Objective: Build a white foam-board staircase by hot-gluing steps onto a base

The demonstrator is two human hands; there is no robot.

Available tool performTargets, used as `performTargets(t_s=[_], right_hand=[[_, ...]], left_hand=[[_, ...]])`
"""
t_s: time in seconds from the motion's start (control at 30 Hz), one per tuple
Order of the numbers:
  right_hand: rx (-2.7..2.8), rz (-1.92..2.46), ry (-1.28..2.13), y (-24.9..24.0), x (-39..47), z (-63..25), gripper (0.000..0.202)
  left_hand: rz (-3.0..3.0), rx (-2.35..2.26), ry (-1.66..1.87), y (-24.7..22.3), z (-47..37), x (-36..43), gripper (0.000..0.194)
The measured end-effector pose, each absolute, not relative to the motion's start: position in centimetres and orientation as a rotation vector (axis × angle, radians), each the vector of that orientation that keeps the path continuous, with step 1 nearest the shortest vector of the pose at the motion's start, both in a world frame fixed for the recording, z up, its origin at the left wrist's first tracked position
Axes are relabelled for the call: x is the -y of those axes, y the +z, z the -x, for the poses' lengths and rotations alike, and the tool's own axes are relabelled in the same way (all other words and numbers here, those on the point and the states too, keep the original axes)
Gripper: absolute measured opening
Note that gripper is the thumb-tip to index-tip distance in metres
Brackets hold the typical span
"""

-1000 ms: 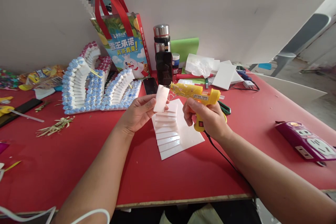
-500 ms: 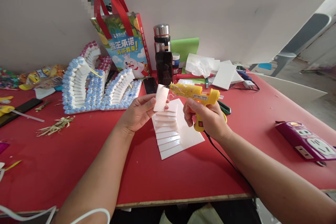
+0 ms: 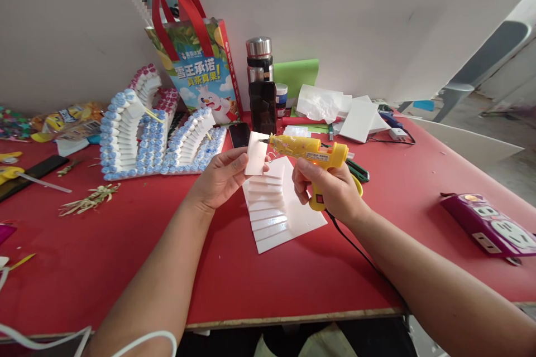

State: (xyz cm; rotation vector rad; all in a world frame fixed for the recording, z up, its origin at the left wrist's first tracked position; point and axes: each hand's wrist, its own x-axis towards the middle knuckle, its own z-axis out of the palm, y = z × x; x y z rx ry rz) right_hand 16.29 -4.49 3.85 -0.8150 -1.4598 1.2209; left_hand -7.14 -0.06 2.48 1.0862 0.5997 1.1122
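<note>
A small white rectangular piece (image 3: 256, 155) is pinched upright in my left hand (image 3: 223, 176). My right hand (image 3: 329, 184) grips a yellow glue gun (image 3: 299, 146) by its handle, and the nozzle tip lies against the upper right part of the white piece. Beneath both hands, a white board (image 3: 299, 201) rests on the red table, carrying a curved row of overlapping white strips (image 3: 268, 215) like steps. The far end of that row is partly hidden behind the held piece and my left fingers.
Models with blue and white rolls (image 3: 153, 142) stand at the left before a printed bag (image 3: 205, 78). A phone (image 3: 263, 106) leans on a steel bottle (image 3: 259, 56). White sheets (image 3: 359, 119) lie behind; a purple power strip (image 3: 489, 226) sits at the right.
The glue gun's nozzle has shifted slightly left, from the upper right edge of the white piece onto its face. My left hand holds nearly the same position.
</note>
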Motion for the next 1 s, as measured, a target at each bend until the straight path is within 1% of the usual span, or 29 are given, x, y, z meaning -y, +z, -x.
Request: performTargets(t_s=[0.23, 0.43, 0.67, 1.0], right_hand=[[1.505, 0.818, 1.218, 4.03, 4.75, -16.09, 0.047], [1.511, 0.845, 1.237, 3.94, 4.78, -16.03, 0.047], [1.512, 0.864, 1.289, 3.91, 4.97, -15.92, 0.049], [1.531, 0.854, 1.306, 3.94, 5.12, -15.76, 0.046]], left_hand=[[-1.082, -0.608, 1.119, 2.84, 6.98, 0.2, 0.024], [-1.041, -0.582, 1.168, 2.93, 6.87, 0.18, 0.015], [-1.076, -0.595, 1.175, 3.46, 6.66, 0.34, 0.02], [-1.065, -0.614, 1.205, 3.12, 6.83, 0.07, 0.019]])
